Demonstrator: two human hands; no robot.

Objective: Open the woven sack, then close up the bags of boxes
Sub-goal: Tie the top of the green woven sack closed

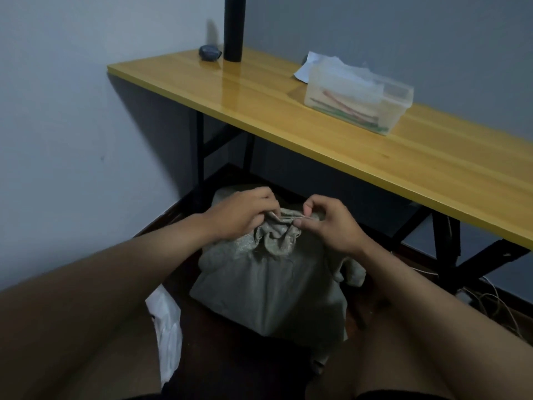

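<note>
A grey-green woven sack (pixel 271 290) stands on the dark floor between my knees, bulging and boxy, its neck bunched and tied at the top. My left hand (pixel 242 216) grips the gathered neck from the left, fingers curled into the fabric. From the right, my right hand (pixel 331 223) pinches the tie or a fold of the neck between thumb and forefinger. What is inside the sack is hidden.
A yellow wooden table (pixel 432 168) on black legs stands just behind the sack. On it are a clear plastic box (pixel 359 95), a black cylinder (pixel 234 27) and a small dark object (pixel 210 53). A white plastic bag (pixel 165 330) lies at my left knee; cables lie at the right.
</note>
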